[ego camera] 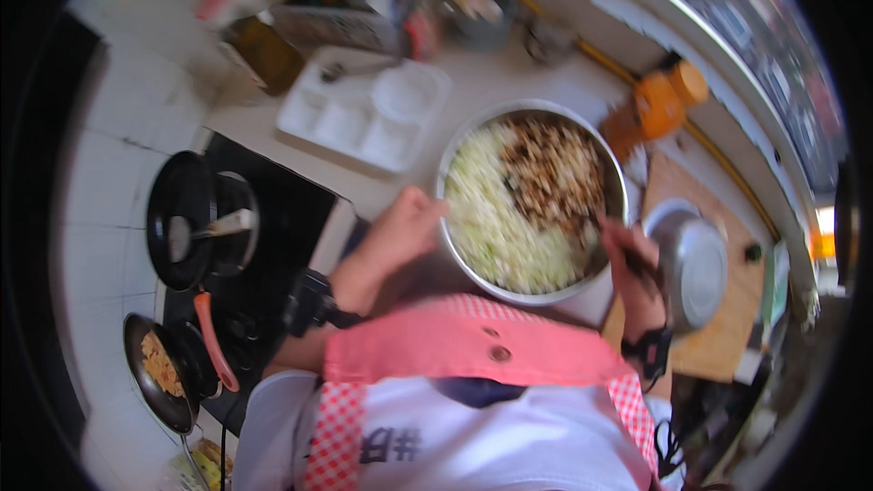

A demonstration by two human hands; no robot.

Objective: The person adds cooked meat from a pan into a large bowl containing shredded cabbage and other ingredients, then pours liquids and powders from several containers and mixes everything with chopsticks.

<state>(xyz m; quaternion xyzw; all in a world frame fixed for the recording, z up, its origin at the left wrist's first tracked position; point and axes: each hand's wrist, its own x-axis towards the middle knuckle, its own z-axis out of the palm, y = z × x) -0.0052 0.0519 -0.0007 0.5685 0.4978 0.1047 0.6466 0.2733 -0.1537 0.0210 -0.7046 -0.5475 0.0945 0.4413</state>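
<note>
A round metal pot (533, 108) stands on the counter in front of me. Shredded pale green cabbage (487, 218) fills its left and near side. At its far right lies a heap of chopped brown filling (552, 167), too blurred to name exactly. My left hand (412, 218) grips the pot's left rim, fingers curled. Over the right rim, my right hand (633, 256) is closed around what looks like a thin dark utensil, its tip dipping toward the food; blur hides its exact kind.
An upturned metal bowl (702, 273) sits on a wooden board (743, 314) at right. Behind the pot are an orange-lidded bottle (658, 106) and a white compartment tray (334, 112). On the left cooktop (286, 218) stand a black pan (179, 184) with a spatula and a pan (140, 334) of cooked food.
</note>
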